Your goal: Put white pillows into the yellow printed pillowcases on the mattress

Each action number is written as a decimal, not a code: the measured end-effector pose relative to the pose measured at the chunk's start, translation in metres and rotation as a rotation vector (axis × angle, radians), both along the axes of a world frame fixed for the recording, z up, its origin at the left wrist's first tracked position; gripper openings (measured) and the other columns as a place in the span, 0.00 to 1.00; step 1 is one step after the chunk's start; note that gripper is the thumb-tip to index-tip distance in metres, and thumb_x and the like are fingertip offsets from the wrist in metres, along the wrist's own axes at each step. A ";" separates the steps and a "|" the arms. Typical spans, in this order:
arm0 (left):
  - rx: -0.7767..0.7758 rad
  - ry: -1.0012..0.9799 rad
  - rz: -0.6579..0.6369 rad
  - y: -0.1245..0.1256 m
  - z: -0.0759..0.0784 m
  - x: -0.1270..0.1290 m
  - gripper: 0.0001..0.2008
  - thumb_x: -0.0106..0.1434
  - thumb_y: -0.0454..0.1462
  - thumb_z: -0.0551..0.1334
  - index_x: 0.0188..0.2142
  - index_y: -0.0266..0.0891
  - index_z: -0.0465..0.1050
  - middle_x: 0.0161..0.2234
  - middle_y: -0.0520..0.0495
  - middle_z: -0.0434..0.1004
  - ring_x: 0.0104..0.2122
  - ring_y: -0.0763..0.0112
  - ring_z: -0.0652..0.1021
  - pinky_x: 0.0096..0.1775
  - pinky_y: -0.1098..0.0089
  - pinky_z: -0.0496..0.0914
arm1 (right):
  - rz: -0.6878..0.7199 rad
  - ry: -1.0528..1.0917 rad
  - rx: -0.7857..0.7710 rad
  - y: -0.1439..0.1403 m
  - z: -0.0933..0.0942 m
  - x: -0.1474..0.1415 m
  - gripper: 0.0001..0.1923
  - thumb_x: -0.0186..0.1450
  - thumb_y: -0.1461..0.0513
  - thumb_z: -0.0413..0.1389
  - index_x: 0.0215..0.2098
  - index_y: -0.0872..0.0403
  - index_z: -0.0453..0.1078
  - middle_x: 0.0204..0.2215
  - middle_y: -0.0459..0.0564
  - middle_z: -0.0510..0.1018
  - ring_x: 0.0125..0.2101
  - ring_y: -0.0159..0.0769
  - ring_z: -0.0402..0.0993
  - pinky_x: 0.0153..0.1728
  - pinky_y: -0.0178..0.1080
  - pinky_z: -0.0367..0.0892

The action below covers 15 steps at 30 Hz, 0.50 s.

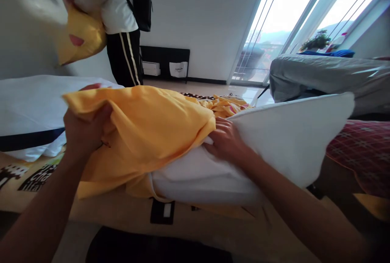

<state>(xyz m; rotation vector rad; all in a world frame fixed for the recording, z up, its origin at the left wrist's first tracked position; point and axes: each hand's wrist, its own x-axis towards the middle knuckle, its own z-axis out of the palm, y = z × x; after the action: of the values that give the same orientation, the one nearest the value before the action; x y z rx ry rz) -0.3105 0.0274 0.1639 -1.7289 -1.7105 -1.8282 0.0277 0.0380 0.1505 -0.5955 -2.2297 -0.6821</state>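
Both forearms reach forward over the bed (100, 210): left hand (83, 129) fisted tight on a bunched edge of the soft yellow pillowcase (146, 129), right hand (227, 143) flat, fingers together, pressing the plump white pillow (292, 137) at the case's mouth. Pillow lies across the bed's printed cover, one pointed corner free at right. Beyond, a person (122, 19) stands holding a yellow cushion (81, 37); bare floor toward the window (289, 15).

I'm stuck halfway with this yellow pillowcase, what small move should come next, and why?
Probably draw the yellow pillowcase further along with the left hand: it covers one end only, and the right hand steadies the mostly bare white pillow.
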 end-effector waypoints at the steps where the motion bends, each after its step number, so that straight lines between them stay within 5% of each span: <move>1: -0.007 -0.027 0.024 0.001 0.012 0.009 0.26 0.59 0.51 0.62 0.48 0.33 0.72 0.40 0.48 0.77 0.35 0.73 0.74 0.37 0.73 0.72 | 0.030 -0.025 -0.020 -0.001 0.001 0.002 0.14 0.65 0.58 0.52 0.25 0.54 0.72 0.22 0.48 0.76 0.26 0.34 0.70 0.32 0.37 0.63; 6: 0.064 0.021 0.082 -0.011 0.054 0.032 0.16 0.58 0.45 0.61 0.25 0.33 0.64 0.21 0.57 0.59 0.23 0.83 0.60 0.23 0.80 0.56 | 0.045 -0.119 -0.111 -0.014 0.012 0.006 0.14 0.67 0.55 0.52 0.31 0.54 0.75 0.29 0.51 0.79 0.32 0.37 0.73 0.36 0.41 0.65; 9: 0.004 0.084 0.016 -0.024 0.054 0.030 0.16 0.59 0.44 0.59 0.23 0.35 0.61 0.20 0.57 0.57 0.22 0.83 0.58 0.22 0.80 0.54 | -0.016 -0.203 -0.271 -0.030 0.035 0.017 0.18 0.67 0.48 0.53 0.40 0.53 0.76 0.39 0.54 0.80 0.41 0.42 0.74 0.44 0.46 0.67; 12: -0.017 0.046 0.103 -0.039 0.047 0.027 0.18 0.57 0.47 0.59 0.22 0.36 0.59 0.19 0.56 0.56 0.22 0.81 0.58 0.22 0.79 0.54 | 0.042 -0.279 -0.539 -0.047 0.076 0.032 0.21 0.64 0.45 0.55 0.46 0.48 0.76 0.43 0.53 0.79 0.44 0.42 0.75 0.47 0.45 0.68; 15: 0.031 -0.040 0.239 -0.055 0.041 0.030 0.22 0.55 0.50 0.60 0.19 0.37 0.56 0.17 0.55 0.53 0.21 0.80 0.57 0.21 0.76 0.51 | 0.123 0.039 -0.561 -0.053 0.115 0.025 0.15 0.67 0.49 0.54 0.45 0.45 0.77 0.41 0.48 0.81 0.39 0.36 0.77 0.42 0.40 0.70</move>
<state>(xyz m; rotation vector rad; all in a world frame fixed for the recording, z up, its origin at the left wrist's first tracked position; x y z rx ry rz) -0.2804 -0.0274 0.2047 -1.4141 -1.8039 -1.7838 0.0532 -0.0153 0.2659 -0.7205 -2.3984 0.0312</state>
